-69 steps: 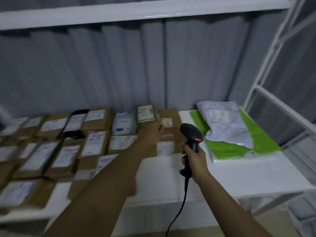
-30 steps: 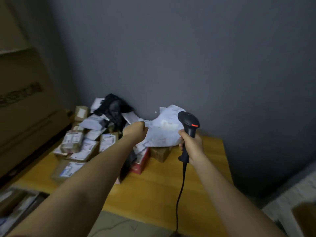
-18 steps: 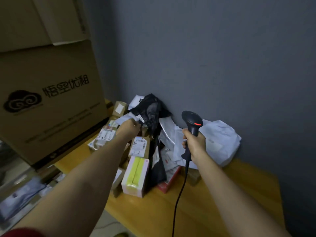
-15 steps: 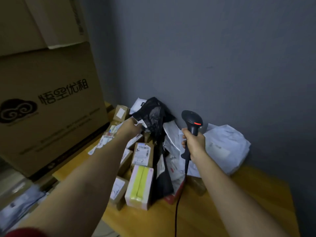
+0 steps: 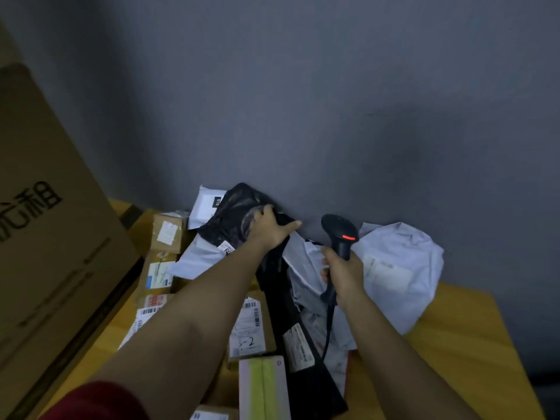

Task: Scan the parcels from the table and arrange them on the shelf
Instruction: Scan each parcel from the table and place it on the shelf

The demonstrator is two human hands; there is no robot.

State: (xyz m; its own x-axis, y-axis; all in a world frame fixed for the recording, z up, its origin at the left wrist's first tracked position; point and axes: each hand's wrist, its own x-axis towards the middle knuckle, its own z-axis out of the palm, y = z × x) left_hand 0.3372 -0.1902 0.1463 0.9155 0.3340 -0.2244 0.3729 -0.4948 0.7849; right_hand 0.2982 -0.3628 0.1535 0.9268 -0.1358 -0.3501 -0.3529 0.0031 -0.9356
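My left hand [image 5: 270,230] had moved off the boxes and closed its fingers on the black bag [image 5: 239,216], my right hand [image 5: 344,271] gripping the scanner [image 5: 341,237], so scanning came next.

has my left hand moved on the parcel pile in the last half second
Yes. The left hand has gone from the black bag's label corner up onto its top, toward the grey wall.
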